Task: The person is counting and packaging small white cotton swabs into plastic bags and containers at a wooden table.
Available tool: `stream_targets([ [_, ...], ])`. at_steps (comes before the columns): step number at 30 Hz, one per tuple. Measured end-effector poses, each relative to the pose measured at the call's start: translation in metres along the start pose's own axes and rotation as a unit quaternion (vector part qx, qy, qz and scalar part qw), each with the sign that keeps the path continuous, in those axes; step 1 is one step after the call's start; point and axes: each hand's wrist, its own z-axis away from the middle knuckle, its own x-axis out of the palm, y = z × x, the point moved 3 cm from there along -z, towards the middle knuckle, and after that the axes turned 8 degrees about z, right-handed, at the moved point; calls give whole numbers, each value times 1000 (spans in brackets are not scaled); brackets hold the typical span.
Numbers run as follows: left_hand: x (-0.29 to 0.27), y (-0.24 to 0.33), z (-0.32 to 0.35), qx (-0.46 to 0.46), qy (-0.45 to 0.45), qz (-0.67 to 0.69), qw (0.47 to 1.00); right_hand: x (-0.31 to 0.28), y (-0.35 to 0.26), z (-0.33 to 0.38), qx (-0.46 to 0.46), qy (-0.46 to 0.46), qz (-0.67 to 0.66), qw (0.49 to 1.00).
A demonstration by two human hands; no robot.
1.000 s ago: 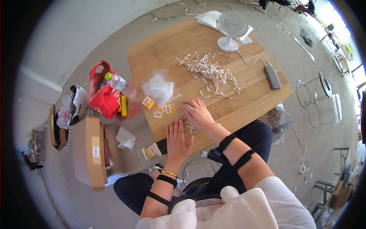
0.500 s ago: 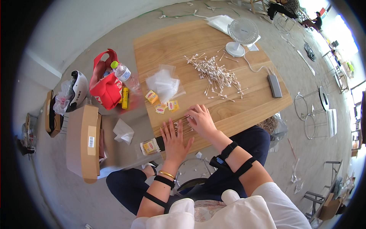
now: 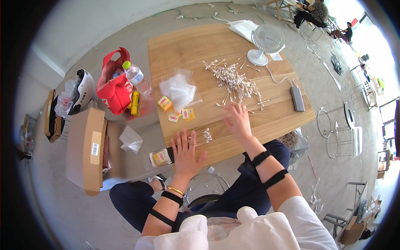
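My left hand (image 3: 186,155) lies flat at the near left of the wooden table, its fingers spread over a neat row of cotton swabs (image 3: 202,136). Beside its wrist side, a packed bag of swabs (image 3: 160,158) with a yellow label pokes past the table edge. My right hand (image 3: 239,121) hovers at the near edge of a loose heap of cotton swabs (image 3: 237,82). Its fingers are bent and apart, close to a few stray swabs, and I see nothing held in them. Small yellow-and-white label cards (image 3: 181,115) and clear plastic bags (image 3: 180,91) lie left of the heap.
A white fan (image 3: 266,41) stands at the far right, cabled to a grey power bank (image 3: 297,99). Left of the table are a red bag (image 3: 113,93), a water bottle (image 3: 138,79), a yellow tube (image 3: 134,103) and an open cardboard box (image 3: 85,148). People sit in the far right background.
My right hand has moved away from the row of swabs, to the right and farther out, toward the loose heap. My left hand stays over the row, whose right ends now show.
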Motion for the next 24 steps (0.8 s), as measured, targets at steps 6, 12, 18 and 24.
stream_targets([
  [6, -3, -15, 9, -33, 28, -21, 999, 2, -71, 49, -137, -109, 0, 985],
  [12, 17, 0, -1, -38, 16, -27, 999, 37, -91, 61, -157, -105, 71, 979],
  [18, 11, 0, -2, -26, 63, 38, 997, 36, -91, 63, -138, -104, 50, 984],
  [24, 12, 2, -2, 14, 8, 24, 1000, 35, -94, 62, -135, -102, 72, 983],
])
